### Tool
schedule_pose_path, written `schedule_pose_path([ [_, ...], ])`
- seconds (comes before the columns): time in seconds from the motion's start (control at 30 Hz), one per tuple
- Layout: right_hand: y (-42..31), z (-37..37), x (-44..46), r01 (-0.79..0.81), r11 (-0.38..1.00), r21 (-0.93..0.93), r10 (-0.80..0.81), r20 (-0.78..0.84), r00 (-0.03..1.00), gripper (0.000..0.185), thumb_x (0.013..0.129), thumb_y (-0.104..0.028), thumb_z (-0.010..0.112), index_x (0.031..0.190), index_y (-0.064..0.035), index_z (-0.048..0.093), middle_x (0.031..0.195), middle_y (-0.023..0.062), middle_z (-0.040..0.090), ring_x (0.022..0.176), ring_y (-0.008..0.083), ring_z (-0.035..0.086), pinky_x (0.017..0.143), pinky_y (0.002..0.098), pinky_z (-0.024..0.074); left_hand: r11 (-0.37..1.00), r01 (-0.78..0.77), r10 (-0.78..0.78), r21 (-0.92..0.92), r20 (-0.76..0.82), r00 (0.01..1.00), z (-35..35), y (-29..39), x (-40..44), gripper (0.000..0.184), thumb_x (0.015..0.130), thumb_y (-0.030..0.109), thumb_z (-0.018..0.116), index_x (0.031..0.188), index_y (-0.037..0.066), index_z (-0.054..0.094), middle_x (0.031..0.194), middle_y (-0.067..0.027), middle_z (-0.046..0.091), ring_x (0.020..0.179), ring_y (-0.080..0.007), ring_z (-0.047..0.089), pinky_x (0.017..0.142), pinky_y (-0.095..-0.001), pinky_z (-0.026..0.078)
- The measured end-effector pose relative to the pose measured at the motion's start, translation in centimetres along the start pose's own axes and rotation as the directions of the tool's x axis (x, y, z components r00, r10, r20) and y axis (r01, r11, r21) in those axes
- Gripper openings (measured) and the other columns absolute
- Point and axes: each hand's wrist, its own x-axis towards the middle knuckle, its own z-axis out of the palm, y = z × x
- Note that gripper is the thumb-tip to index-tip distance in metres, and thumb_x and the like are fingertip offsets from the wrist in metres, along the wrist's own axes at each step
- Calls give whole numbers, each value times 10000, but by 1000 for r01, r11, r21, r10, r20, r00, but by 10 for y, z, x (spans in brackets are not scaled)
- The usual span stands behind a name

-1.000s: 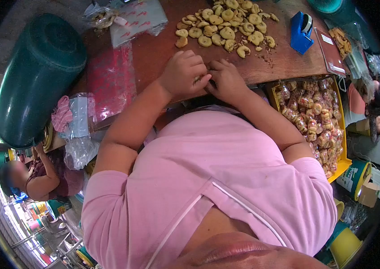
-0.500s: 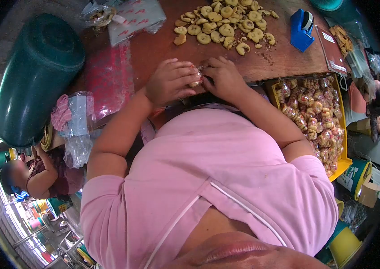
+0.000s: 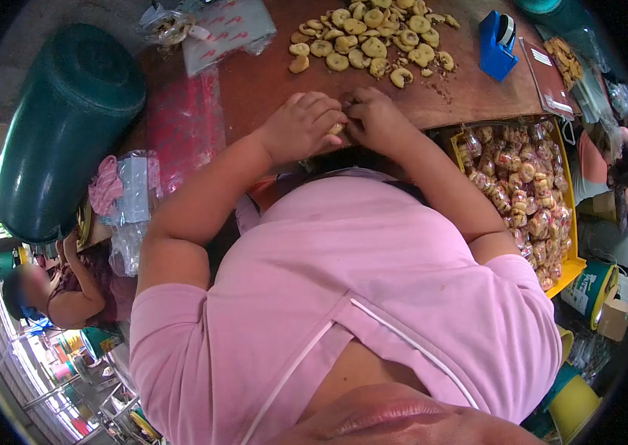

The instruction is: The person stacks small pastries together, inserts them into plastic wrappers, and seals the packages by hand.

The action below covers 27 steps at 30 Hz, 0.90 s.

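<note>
My left hand [image 3: 301, 127] is curled round a small packet of cookies [image 3: 335, 129], part of which shows between its fingers near the table's front edge. My right hand [image 3: 375, 119] is closed at the packet's right end, its fingertips bent inward; what they pinch is hidden. Beyond both hands, a heap of round, pale brown cookies [image 3: 374, 47] lies on the brown table [image 3: 255, 96], with crumbs at its right side. Right of my right forearm, a yellow crate [image 3: 570, 273] holds many clear-wrapped cookie packets [image 3: 525, 174].
A blue tape dispenser [image 3: 497, 46] and a brown folder [image 3: 545, 78] lie at the right. On the left are red-tinted plastic sheets [image 3: 184, 130], printed bags [image 3: 229, 33], a pink cloth [image 3: 106, 185] and a large green container [image 3: 65, 133]. Another person [image 3: 77, 297] is at far left.
My left hand has closed further round the packet, which showed more openly half a second ago. My right hand stays beside it, its fingers more bent. The view has shifted slightly.
</note>
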Motion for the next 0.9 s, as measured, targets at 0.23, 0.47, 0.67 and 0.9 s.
schedule_pose_path([
  [0.23,21,-3,8,-56,998,25,56,-4,998,173,821,-143,702,950,-44,763,1061,159,699,1002,366,651,909,466,517,997,81,-80,-1,140,987,1,-2,17,279,941,357,613,1053,105,656,1129,-73,620,1109,-276,562,937,-414,435],
  [0.47,10,-15,9,-37,998,-48,39,44,998,272,890,-273,645,985,-42,753,1106,201,660,1040,406,633,930,516,504,999,36,-36,-6,-73,997,20,-11,21,256,971,366,575,992,127,663,1090,-66,607,1052,-278,557,910,-436,420],
  [0.67,11,-10,9,-35,999,-21,35,4,999,186,821,-166,702,951,-42,749,1067,135,673,1026,358,631,907,475,503,980,154,-153,-128,22,988,17,-14,27,272,986,395,562,955,143,659,1060,-56,594,1030,-272,550,920,-438,401],
  [0.9,22,-2,6,18,999,-48,-20,-29,999,276,898,-295,660,924,-41,764,1040,198,653,1009,404,624,901,519,501,999,48,-50,-13,-255,966,12,-5,23,220,856,344,740,909,146,658,988,-29,611,936,-260,589,834,-395,444],
])
